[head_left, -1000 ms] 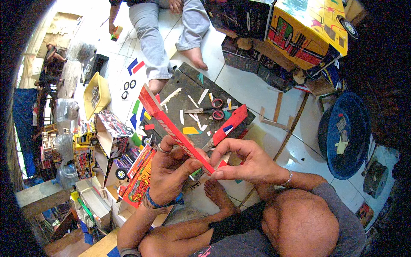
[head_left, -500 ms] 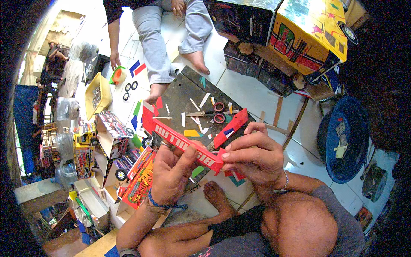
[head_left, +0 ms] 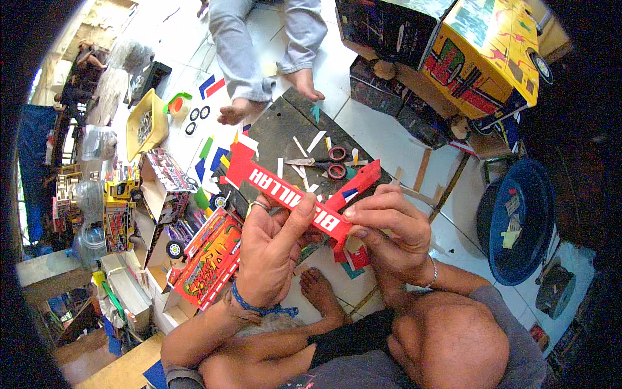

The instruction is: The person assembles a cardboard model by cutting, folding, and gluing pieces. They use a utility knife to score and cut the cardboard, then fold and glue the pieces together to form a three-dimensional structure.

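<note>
A long red strip [head_left: 275,186] with white lettering and angled ends slants across the middle of the view, raised above a dark board [head_left: 269,133]. My left hand [head_left: 275,243] grips its underside and front edge, thumb pressed on the lettered face. At the strip's near right end, my right hand [head_left: 394,230] pinches the corner between thumb and fingers. Just beyond that hand, another red piece [head_left: 368,174] with a blue and white patch lies on the board. Scissors [head_left: 335,170] with dark red-and-black handles rest among cut scraps.
Another person's legs [head_left: 236,58] are at the far side. A yellow toy truck [head_left: 479,65] stands far right, a blue basin [head_left: 518,223] at right. At left are a yellow tray [head_left: 146,126], toy wheels [head_left: 194,115] and a red painted toy panel [head_left: 210,262].
The red strip has tilted so its lettered face shows more fully, both hands still on it. The other person's reaching arm has gone out of view.
</note>
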Tool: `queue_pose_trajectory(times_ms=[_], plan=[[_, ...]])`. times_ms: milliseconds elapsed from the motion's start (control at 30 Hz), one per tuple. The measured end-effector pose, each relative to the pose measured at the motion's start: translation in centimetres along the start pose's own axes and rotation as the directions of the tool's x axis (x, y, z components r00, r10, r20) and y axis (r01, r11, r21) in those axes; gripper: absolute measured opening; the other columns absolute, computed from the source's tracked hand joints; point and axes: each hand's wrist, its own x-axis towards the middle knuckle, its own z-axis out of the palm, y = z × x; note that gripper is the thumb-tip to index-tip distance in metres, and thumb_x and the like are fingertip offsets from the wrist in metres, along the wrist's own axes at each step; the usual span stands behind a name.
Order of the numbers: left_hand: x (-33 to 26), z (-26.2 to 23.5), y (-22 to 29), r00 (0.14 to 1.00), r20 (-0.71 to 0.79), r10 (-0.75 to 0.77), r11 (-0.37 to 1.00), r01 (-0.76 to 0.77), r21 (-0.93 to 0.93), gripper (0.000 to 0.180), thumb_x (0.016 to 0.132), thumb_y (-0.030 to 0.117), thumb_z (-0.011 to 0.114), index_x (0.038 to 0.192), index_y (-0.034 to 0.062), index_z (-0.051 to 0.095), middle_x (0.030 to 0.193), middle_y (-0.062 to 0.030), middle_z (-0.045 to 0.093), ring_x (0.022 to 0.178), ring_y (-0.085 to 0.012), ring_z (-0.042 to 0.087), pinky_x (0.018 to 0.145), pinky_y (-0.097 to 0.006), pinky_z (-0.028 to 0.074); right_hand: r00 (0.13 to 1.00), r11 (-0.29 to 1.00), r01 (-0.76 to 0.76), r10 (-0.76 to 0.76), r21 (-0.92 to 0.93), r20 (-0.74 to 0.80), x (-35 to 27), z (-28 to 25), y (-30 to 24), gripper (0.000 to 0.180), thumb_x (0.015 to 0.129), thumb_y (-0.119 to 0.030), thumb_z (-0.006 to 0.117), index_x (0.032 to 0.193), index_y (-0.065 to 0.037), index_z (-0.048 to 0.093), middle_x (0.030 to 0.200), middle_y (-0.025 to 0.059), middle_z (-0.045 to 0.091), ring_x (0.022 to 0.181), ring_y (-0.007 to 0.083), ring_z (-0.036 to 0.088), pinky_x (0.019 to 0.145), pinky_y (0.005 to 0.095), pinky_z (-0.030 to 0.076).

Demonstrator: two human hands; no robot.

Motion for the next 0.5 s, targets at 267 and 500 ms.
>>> queue_pose_trajectory(times_ms=[267, 500], plan=[[0.02, -0.15, 0.11, 1.0, -0.014, -0.009, 1.0, 0.009, -0.005, 0.035, 0.1, 0.013, 0.066, 0.123, 0.0001, 0.044, 0.108, -0.016, 0.067, 0.098, -0.0231, 0.07, 0.087, -0.038, 0.059, 0.997, 0.993, 0.059, -0.054, -0.099, 0.056, 0.11, -0.08, 0.12, 0.036, 0.077, -0.015, 0.084, 0.112, -0.015, 0.077, 0.112, 0.0054, 0.072, 0.096, 0.0209, 0.067, 0.087, 0.0373, 0.045], [0.12, -0.96, -0.07, 0.999, 0.037, 0.012, 0.999, -0.011, -0.031, 0.034, 0.099, 0.008, 0.066, 0.125, 0.0023, 0.044, 0.111, -0.0158, 0.067, 0.103, -0.0233, 0.069, 0.093, -0.039, 0.057, 0.996, 1.0, 0.011, -0.01, -0.011, 0.087, 0.09, 0.13, 0.06, 0.043, 0.074, -0.018, 0.086, 0.116, -0.013, 0.076, 0.12, 0.0073, 0.068, 0.104, 0.0236, 0.065, 0.089, 0.0356, 0.046]])
